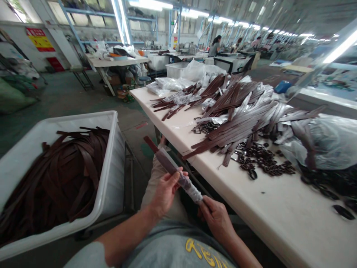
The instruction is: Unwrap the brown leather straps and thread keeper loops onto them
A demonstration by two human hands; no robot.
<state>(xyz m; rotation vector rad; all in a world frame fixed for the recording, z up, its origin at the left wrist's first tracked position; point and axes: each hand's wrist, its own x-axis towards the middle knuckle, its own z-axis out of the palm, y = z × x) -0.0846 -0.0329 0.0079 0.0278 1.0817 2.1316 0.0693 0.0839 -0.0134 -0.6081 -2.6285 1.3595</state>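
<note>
Over my lap I hold a dark brown strap (150,144) partly inside a clear plastic sleeve (167,160). My left hand (166,189) pinches the sleeved strap near its middle, thumb on top. At the lower end, my right hand (215,213) is closed round the bunched-up plastic. The bare strap tip sticks out past the sleeve at the upper left. Between my hands the plastic is crumpled and whitish. What lies inside my right fist is hidden.
To my left stands a white bin (110,156) full of brown straps (80,167). The table (281,208) on my right carries piled straps (223,134), dark rings and buckles (262,160) and plastic bags (334,141). Another person (215,46) is far behind it.
</note>
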